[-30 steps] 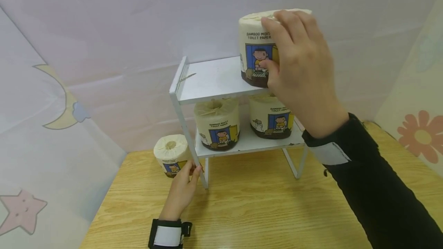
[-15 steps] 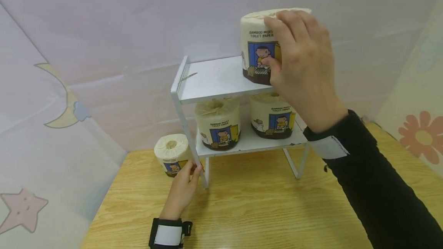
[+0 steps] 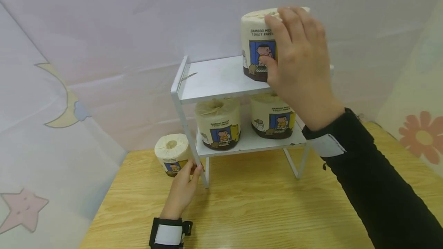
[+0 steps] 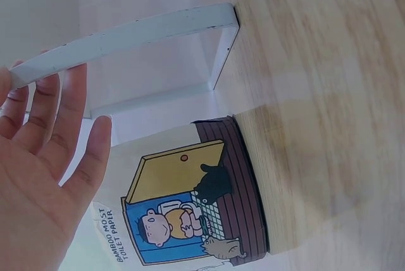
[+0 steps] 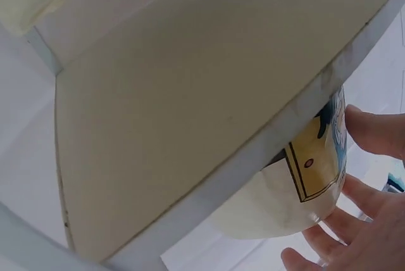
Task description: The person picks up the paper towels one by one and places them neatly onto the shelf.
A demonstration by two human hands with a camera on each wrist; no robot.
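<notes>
A wrapped toilet paper roll (image 3: 254, 49) with a cartoon print stands upright at the right of the white rack's top shelf (image 3: 214, 76). My right hand (image 3: 301, 57) grips it from the right, thumb on the front and fingers near the top; whether its base touches the shelf I cannot tell. Low on the left, my left hand (image 3: 180, 193) holds the rack's leg (image 4: 145, 33) between thumb and fingers. Just behind that hand, another toilet paper roll (image 3: 171, 151) stands on the table.
On the rack's lower shelf (image 3: 243, 147) stand two more toilet paper rolls, a left one (image 3: 218, 126) and a right one (image 3: 271, 120). The rack rests on a wooden table (image 3: 249, 210) against a pale cloth backdrop (image 3: 114, 22).
My right hand and the roll in it have shifted slightly away and to the right over the top shelf. My left hand stays on the leg.
</notes>
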